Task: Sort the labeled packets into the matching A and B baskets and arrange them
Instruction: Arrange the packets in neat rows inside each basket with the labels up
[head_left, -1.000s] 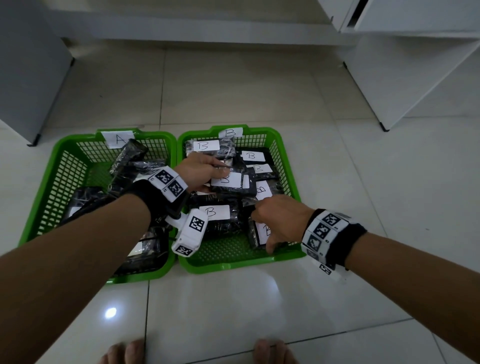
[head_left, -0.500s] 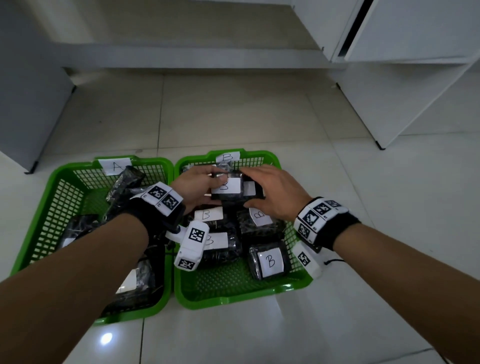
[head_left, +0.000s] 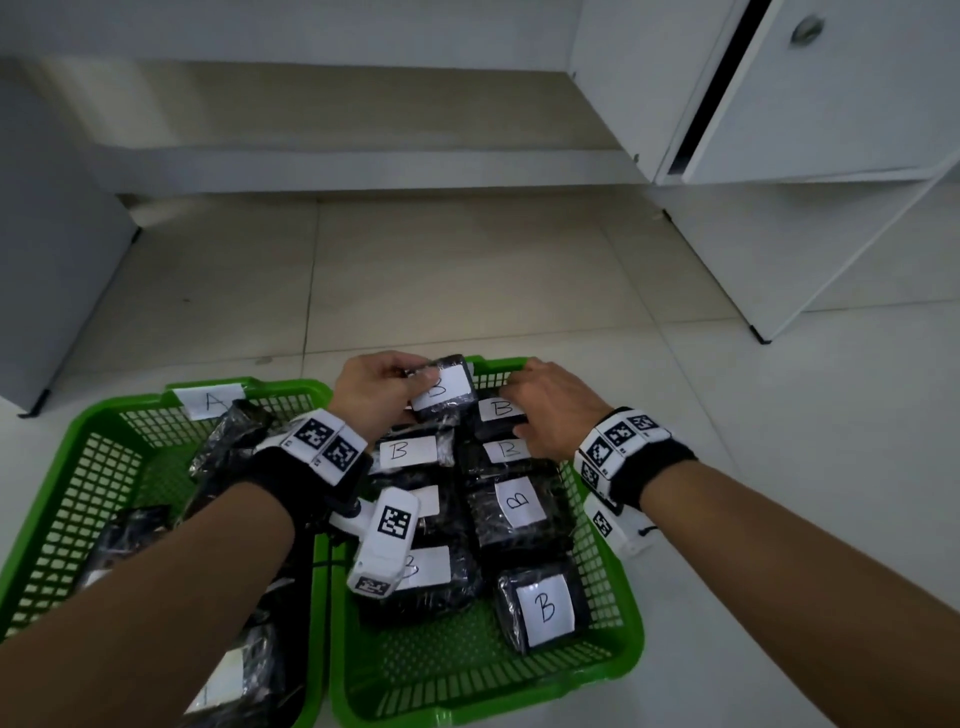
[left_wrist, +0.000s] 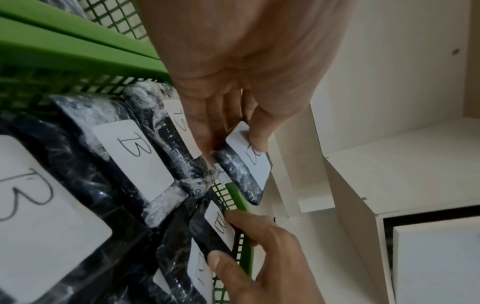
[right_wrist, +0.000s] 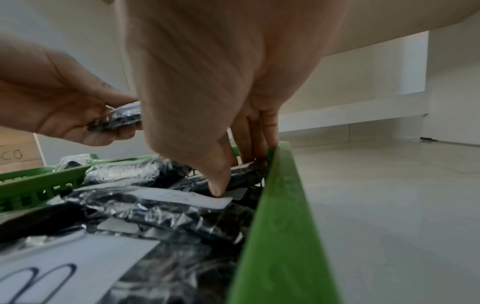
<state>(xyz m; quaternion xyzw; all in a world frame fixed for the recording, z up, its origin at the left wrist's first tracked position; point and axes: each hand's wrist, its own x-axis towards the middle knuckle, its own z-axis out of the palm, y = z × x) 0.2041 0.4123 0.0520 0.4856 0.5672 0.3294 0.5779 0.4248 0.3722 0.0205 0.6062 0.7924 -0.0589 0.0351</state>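
Two green baskets stand side by side: basket A (head_left: 111, 431) on the left and basket B (head_left: 621, 618) on the right. Both hold black wrapped packets with white labels. My left hand (head_left: 410, 376) pinches one B packet (head_left: 447, 389) by its left end and holds it tilted above basket B's far edge; the left wrist view shows the thumb on this packet's label (left_wrist: 250, 156). My right hand (head_left: 524, 410) grips another B packet (head_left: 498, 409) lying in the far right corner, thumb at its near end and fingers at the far end by the wall (right_wrist: 275, 174).
Several B packets (head_left: 543, 605) lie in rows in basket B, with bare mesh floor at its near end. Basket A holds a loose pile of packets (head_left: 228, 441). White cabinets (head_left: 810, 171) stand at the right and a grey panel (head_left: 47, 291) at the left. Tiled floor surrounds the baskets.
My left hand has lifted its B packet up and toward the far edge. My right hand left that packet and took hold of the one in the far right corner. The head view tilted up.
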